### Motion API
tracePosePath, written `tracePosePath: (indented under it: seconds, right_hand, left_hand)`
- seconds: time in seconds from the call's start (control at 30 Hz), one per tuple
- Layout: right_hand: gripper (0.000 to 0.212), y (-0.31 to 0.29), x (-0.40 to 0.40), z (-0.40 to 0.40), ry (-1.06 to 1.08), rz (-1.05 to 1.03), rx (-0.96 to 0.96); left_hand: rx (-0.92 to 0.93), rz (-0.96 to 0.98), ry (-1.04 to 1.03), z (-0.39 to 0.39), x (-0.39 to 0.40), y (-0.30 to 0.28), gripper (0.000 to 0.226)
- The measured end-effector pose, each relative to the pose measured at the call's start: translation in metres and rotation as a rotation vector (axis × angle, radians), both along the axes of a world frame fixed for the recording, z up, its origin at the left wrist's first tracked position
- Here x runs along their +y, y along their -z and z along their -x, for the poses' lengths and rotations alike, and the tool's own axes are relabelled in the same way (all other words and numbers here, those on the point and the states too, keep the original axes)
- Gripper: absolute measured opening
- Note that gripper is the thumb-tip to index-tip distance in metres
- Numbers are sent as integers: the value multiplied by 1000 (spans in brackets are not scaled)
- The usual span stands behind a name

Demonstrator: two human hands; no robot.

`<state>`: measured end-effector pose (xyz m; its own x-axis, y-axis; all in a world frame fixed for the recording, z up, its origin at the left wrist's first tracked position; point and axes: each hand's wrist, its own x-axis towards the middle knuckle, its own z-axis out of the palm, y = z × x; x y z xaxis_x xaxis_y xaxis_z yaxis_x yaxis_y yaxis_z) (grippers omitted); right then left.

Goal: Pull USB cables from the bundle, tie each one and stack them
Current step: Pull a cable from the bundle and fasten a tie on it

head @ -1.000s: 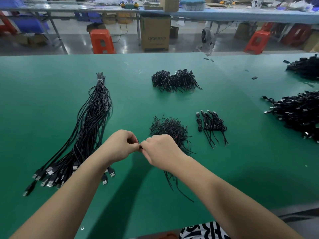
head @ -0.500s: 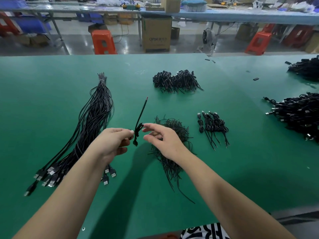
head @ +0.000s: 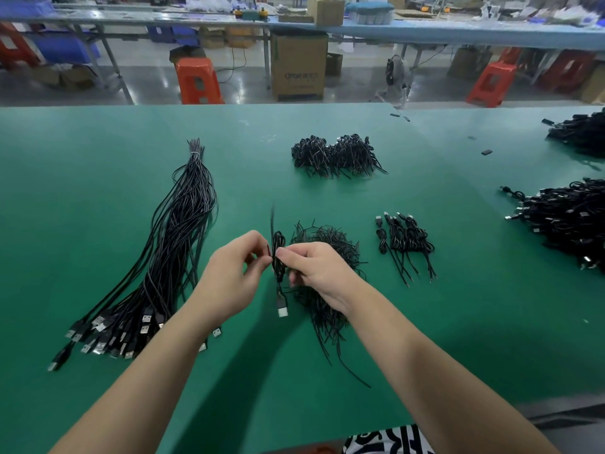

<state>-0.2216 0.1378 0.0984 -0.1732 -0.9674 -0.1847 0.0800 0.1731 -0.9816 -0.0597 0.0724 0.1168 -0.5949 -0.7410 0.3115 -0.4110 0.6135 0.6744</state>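
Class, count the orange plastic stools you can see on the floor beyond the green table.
2, perhaps more: one stool beyond the table's far left, another stool far right. Red shapes at both edges may be further stools.

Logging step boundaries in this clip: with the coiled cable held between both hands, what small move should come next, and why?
Probably finish the twist: both the left hand and right hand pinch the coiled cable above the green table, its tie end sticking up loose. Then it likely joins the tied cables to the right.
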Motion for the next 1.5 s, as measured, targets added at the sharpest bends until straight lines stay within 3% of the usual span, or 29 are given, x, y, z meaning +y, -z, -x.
tracePosePath:
  seconds: [0.1,0.2,0.3,0.37,0.5,0.57,0.63,0.83,0.93,1.03,1.23,1.3,1.4,1.5]
  right_hand:
    - [12,1,-1,0,-1,-109,-262]
    - [13,5,-2,1,10,-181,-315]
    - [6,7,-2,0,3,-46,-286]
    - [17,7,-1,-1,-45,46,-234]
    - [25,7,1,-4,-25,119,15]
    - [20,8,1,-5,45,104,122]
    - [5,11,1,-5,42,98,121]
    - [17,12,1,-3,14,-54,-194]
    - [7,12,1,-1,13,-46,-186]
    - [3,11,1,-3,0,15,-237]
    - [20,8,7,-3,-78,171,-162]
    - [20,7,6,-5,-31,189,-66]
    - [9,9,3,-5,105,151,36]
    - [5,10,2,-4,105,141,67]
  left_hand:
    - [-183,518,87,-1,3,-1,11]
    - [-236,592,128,0,6,3,14]
    - [-115,371,39,0,7,4,10]
    - [-20,166,-55,-1,5,7,18]
    - [120,-177,-151,1,1,14,25]
    - [161,-238,-159,3,2,16,25]
    - [131,-146,-153,4,6,15,23]
    - [-71,454,30,0,6,12,11]
    - [-109,575,64,0,6,13,9]
    - [-94,447,41,2,9,11,10]
    - [199,-325,-139,6,0,10,21]
    - [265,-472,-123,7,-2,12,21]
    - [230,-389,-90,7,1,14,24]
    - [132,-131,-104,7,6,12,23]
